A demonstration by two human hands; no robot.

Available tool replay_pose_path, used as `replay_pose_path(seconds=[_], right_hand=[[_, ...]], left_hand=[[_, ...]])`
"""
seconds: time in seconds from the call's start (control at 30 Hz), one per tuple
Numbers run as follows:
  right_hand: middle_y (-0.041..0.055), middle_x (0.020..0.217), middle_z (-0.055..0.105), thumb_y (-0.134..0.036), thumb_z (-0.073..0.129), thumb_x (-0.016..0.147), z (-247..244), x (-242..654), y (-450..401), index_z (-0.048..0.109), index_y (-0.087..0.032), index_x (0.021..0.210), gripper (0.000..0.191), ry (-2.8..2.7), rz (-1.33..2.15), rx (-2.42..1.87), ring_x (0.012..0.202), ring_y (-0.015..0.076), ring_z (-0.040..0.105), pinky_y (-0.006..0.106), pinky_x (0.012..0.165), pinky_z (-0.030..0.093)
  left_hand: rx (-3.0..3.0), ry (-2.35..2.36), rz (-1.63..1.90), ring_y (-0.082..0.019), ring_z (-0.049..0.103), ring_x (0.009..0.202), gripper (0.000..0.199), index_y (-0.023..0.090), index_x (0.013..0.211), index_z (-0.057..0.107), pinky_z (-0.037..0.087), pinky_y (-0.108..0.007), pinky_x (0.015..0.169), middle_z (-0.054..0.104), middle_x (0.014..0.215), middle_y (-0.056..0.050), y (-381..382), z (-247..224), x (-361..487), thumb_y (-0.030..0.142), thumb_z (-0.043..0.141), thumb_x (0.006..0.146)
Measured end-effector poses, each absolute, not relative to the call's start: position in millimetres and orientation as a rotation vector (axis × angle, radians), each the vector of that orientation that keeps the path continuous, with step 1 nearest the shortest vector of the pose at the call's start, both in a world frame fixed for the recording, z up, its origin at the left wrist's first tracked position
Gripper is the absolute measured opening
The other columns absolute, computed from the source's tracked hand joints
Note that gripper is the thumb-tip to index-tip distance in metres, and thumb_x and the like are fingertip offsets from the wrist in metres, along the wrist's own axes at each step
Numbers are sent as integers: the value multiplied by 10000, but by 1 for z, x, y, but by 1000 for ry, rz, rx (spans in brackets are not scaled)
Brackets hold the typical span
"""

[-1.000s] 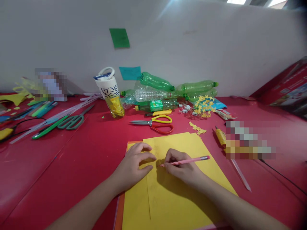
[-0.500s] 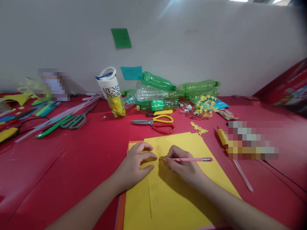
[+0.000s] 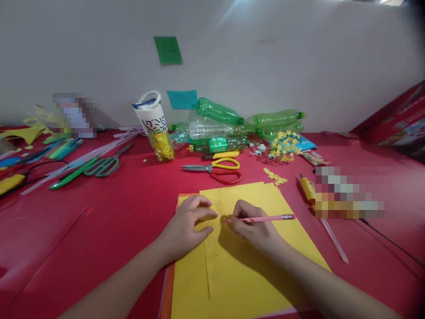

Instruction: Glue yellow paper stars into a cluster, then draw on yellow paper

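Yellow paper sheets [image 3: 252, 283] lie on the red table, with faint pencil marks on them. My right hand [image 3: 254, 223] grips a pink pencil [image 3: 272, 218], its tip down on the paper near the middle. To its left, my left hand [image 3: 191, 221] rests on the left part of the paper, fingers apart and slightly curved, holding nothing. Beyond the paper lie scissors [image 3: 212, 168] with one yellow and one red handle. Small yellow stars [image 3: 275, 176] are scattered just past the paper's far edge.
Green plastic bottles [image 3: 219, 110] lie along the wall beside an upright white patterned cup [image 3: 152, 122]. Gray scissors [image 3: 104, 166] and a green pen [image 3: 75, 173] are at left. A yellow glue gun [image 3: 308, 188] with a black cord lies at right.
The pencil has tilted slightly, its eraser end a little farther up. Both hands have stayed almost in place, and the view has shifted very slightly.
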State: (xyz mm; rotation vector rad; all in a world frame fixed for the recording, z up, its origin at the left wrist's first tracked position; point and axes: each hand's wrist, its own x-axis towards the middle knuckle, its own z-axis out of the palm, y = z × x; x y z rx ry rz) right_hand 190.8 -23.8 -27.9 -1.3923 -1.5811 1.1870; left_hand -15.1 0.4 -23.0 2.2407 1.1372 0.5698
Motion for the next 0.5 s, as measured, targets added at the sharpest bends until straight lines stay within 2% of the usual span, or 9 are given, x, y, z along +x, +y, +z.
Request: replay_pose_path(seconds=[0.2, 0.5], right_hand=[[-51, 535, 448, -115, 499, 682, -27, 193, -23, 431, -189, 613, 121, -1614, 1159, -1380, 490, 85, 362, 195, 435, 258], [-57, 535, 429, -103, 491, 669, -27, 193, -23, 421, -193, 607, 130, -1603, 1197, -1357, 487, 85, 356, 203, 443, 254]], left_hand=[[2251, 1118, 605, -235, 448, 1104, 243, 271, 995, 643, 386, -403, 951, 496, 1135, -52, 1, -24, -15, 228, 591, 762], [2244, 1135, 580, -235, 446, 1107, 240, 261, 990, 648, 381, -410, 954, 495, 1140, -55, 2, -24, -15, 226, 591, 759]])
